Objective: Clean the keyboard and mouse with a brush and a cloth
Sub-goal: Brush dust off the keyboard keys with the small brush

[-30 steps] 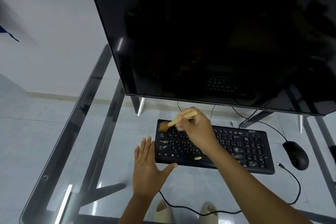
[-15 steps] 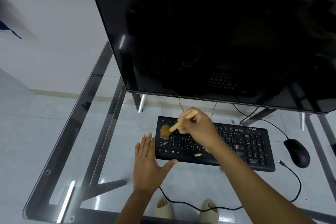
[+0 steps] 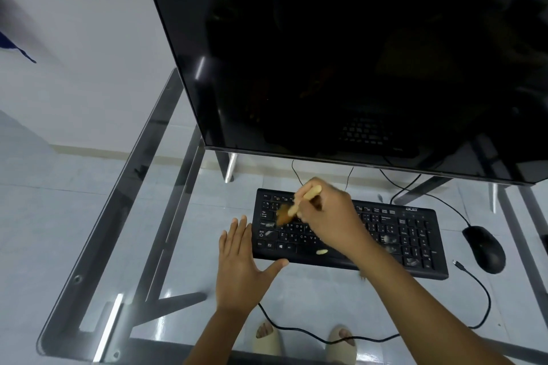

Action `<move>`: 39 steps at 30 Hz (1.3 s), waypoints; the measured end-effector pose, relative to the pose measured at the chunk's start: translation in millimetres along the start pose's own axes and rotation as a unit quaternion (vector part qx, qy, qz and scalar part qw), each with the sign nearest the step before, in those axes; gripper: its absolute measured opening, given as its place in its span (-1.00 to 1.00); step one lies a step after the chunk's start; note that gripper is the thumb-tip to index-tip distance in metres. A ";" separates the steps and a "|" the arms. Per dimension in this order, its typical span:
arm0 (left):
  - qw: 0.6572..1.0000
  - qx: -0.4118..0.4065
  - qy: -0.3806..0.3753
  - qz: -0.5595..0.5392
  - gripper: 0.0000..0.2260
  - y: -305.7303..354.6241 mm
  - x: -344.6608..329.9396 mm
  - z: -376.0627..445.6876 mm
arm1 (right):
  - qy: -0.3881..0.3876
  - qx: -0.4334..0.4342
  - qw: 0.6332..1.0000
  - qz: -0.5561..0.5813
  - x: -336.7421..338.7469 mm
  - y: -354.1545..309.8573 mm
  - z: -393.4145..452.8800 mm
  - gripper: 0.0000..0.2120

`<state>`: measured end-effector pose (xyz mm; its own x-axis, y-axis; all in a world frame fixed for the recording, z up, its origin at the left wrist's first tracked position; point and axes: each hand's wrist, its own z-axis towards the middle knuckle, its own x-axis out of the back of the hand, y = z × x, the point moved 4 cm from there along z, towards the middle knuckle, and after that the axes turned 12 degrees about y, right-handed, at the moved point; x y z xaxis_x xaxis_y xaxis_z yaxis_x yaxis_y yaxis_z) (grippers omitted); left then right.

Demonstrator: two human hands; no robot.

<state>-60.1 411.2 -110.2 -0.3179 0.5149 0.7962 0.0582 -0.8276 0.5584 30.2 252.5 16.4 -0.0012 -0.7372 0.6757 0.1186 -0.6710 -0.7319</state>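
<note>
Head view: a black, flat, white-lettered keyboard, dotted with pale crumbs, is seen on the glass desk. A small wooden-handled brush is gripped by the right hand, bristles on the left keys. The left hand is laid flat, fingers straight.

A glass table on a dark metal frame carries a black keyboard, a black mouse just right of it, a loose cable in front, and a large dark monitor behind. The left hand rests flat on the glass, touching the keyboard's left end.
</note>
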 end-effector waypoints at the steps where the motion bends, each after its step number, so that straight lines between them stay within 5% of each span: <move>1: 1.000 0.001 0.000 0.000 -0.12 0.0 0.3 -0.1 | -0.024 0.004 0.999 -0.032 -2.0 1.0 -3.3 -0.91; 5: 1.000 0.001 0.001 -0.002 -0.12 0.2 -0.2 0.4 | 0.045 0.004 0.999 -0.009 6.7 -1.1 -9.9 -0.93; 8: 1.000 0.000 0.001 -0.006 -0.13 -0.8 -1.0 -0.2 | -0.092 -0.065 0.990 0.084 -10.2 -7.5 -26.0 -0.94; 10: 1.000 0.006 0.003 -0.005 -0.13 -0.8 0.0 -0.6 | -0.113 -0.036 0.993 0.024 -13.6 -5.0 -30.9 -0.96; 14: 1.000 0.003 -0.002 0.000 -0.11 0.5 -0.3 0.8 | 0.082 0.000 0.997 0.014 9.8 2.0 -15.7 -0.92; 18: 1.000 0.003 -0.003 -0.003 -0.10 -1.1 -0.1 -0.5 | -0.032 -0.054 0.998 0.030 -0.9 9.0 -14.8 -0.91; 22: 1.000 0.001 0.003 -0.008 -0.11 0.4 0.9 -0.1 | 0.124 -0.016 0.991 0.057 24.9 14.0 -2.2 -0.97; 26: 1.000 -0.001 0.004 0.000 -0.10 -0.6 0.3 -1.1 | -0.034 -0.114 0.987 0.105 15.6 23.2 -6.9 -0.95; 30: 1.000 0.005 -0.005 0.004 -0.11 -1.4 -1.5 -0.9 | 0.112 -0.008 0.993 0.037 30.6 24.3 -1.7 -0.95; 34: 1.000 0.007 -0.006 0.007 -0.11 -1.2 -1.1 -0.8 | -0.027 -0.093 0.992 0.086 18.3 28.0 -4.8 -0.95; 39: 1.000 0.009 -0.001 0.004 -0.10 -0.3 -0.3 0.4 | 0.141 -0.023 0.988 0.062 36.5 31.5 0.8 -0.95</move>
<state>-59.6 411.4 -110.5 -0.3145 0.5091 0.8012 0.0768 -0.8276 0.5561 34.7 204.5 18.1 -0.2666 -0.8027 0.5335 0.0897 -0.5718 -0.8155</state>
